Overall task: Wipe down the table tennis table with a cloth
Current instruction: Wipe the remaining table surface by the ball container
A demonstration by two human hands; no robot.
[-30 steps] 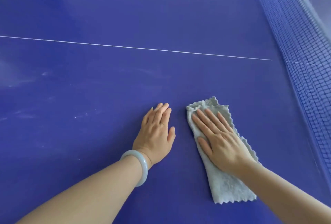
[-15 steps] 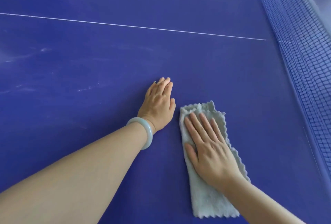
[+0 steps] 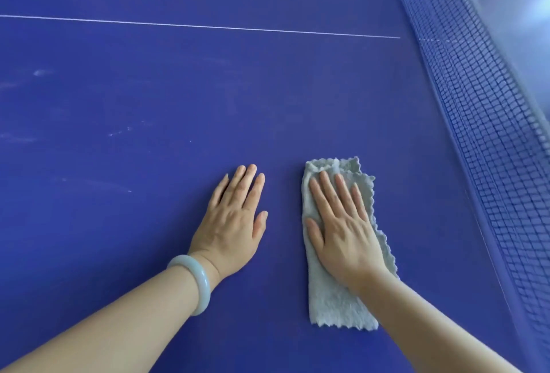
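Your right hand (image 3: 342, 229) lies flat, fingers straight, pressing the cloth (image 3: 336, 301) onto the table (image 3: 148, 89) near the net (image 3: 482, 122). Your left hand (image 3: 233, 226) rests flat on the table beside it, holding nothing.

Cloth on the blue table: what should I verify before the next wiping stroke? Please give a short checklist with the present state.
1. Right hand flat on the cloth, fingers straight: ok.
2. Cloth flat on the table: ok.
3. Left hand flat on bare table, apart from the cloth: ok.
4. Cloth clear of the net: ok.
5. Table free of marks: not ok, pale smudges at the left.
6. Underside of cloth clean: cannot tell.
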